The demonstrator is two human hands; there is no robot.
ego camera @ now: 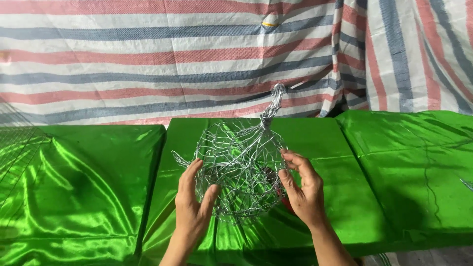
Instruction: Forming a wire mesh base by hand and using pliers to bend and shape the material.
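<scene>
A rounded cage of silver wire mesh [239, 157] with a twisted neck-like stalk rising at its top right sits between my two hands above a table draped in shiny green satin cloth [384, 167]. My left hand [193, 202] grips the mesh on its lower left, thumb pressed against the wires. On the cage's right side my right hand [300, 187] holds it, fingers curled on the wires. Something red [283, 199] shows through the mesh beside my right palm; what it is I cannot tell.
A red, blue and white striped tarpaulin [148, 59] hangs behind the table. Flat wire mesh [15, 143] lies at the far left on the green cloth. A wire end [467, 184] pokes in at the right edge. Grey floor [423, 257] shows bottom right.
</scene>
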